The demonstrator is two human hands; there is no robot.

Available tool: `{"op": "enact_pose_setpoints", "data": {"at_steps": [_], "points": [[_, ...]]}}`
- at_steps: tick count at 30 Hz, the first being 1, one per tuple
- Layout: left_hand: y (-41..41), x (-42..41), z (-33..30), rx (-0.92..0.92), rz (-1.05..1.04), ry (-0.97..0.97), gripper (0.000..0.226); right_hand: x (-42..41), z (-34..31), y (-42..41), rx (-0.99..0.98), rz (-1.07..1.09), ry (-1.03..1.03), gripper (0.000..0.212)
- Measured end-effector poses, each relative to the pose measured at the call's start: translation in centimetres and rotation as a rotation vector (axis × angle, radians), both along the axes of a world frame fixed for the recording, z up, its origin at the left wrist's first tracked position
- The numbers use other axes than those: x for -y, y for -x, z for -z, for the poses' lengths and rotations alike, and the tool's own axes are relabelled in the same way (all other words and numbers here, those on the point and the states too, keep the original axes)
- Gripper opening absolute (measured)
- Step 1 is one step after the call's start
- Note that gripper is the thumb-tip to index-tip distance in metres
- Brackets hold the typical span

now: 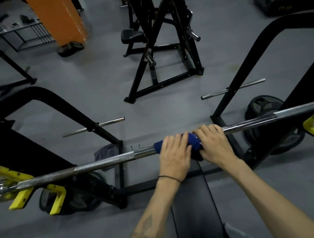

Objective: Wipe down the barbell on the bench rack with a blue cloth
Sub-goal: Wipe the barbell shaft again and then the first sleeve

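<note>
Blue cloth [190, 141]: wrapped around the shaft, bunched under and between both hands, a dark fold hanging below the right hand's thumb side.
Barbell [108, 161]: chrome bar running from lower left to upper right across the view, lying in the rack's hooks; its middle section is under the hands, and a knurled stretch shows just left of the left hand.
Left hand [175, 156]: laid over the cloth with fingers curled forward over the bar, gripping cloth and bar together; a thin dark band circles the wrist.
Right hand [213, 143]: touching the left hand's side of the cloth, fingers curled over the far side of the bar, gripping the cloth's right end.
Yellow hooks [56, 199]: far left of the left hand, under the bar's end; another yellow bracket [313, 126] sits far right of the right hand.
Bench pad [193, 203]: black, directly below and between the forearms.
Weight plates [264, 106]: black discs on the floor beyond the right hand, beside the rack's upright; more lie below the left-side hooks.
Grey rag [105, 152]: on the floor just beyond the bar, left of the left hand.
Black machine frame [161, 47]: well beyond both hands, on grey flooring.
Orange pillar [60, 19]: far beyond, to the left.
</note>
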State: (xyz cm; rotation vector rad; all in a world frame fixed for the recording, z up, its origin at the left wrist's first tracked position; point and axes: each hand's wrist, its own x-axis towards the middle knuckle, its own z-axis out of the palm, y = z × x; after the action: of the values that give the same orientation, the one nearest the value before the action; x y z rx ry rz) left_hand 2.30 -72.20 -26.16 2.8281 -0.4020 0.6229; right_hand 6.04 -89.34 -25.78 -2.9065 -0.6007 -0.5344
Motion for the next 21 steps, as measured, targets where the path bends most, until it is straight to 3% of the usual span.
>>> {"op": "enact_pose_setpoints", "data": {"at_steps": [4,7,11,14,17,21], "points": [[2.2,-10.7,0.1,0.051,-0.222,0.077,0.041,-0.4,0.2,0.2,-0.003,0.042,0.037,0.042],[3.7,-14.7,0.2,0.025,-0.32,0.011,0.039,-1.3,0.6,0.0,0.063,0.073,0.009,0.027],[1.4,-9.5,0.5,0.014,-0.45,0.01,0.032,-1.6,0.5,-1.5,0.208,0.097,0.02,0.023],[0.1,-1.6,0.1,0.009,-0.165,-0.001,0.032,-1.1,0.4,-2.5,0.254,0.028,0.041,0.027],[-0.1,0.5,0.1,-0.003,-0.04,0.002,0.039,-1.0,-0.1,-2.5,0.101,-0.034,0.103,0.029],[1.1,-8.7,0.6,0.051,-0.109,0.048,0.04,-1.8,-4.6,-3.7,-0.384,0.04,0.319,0.029]]}}
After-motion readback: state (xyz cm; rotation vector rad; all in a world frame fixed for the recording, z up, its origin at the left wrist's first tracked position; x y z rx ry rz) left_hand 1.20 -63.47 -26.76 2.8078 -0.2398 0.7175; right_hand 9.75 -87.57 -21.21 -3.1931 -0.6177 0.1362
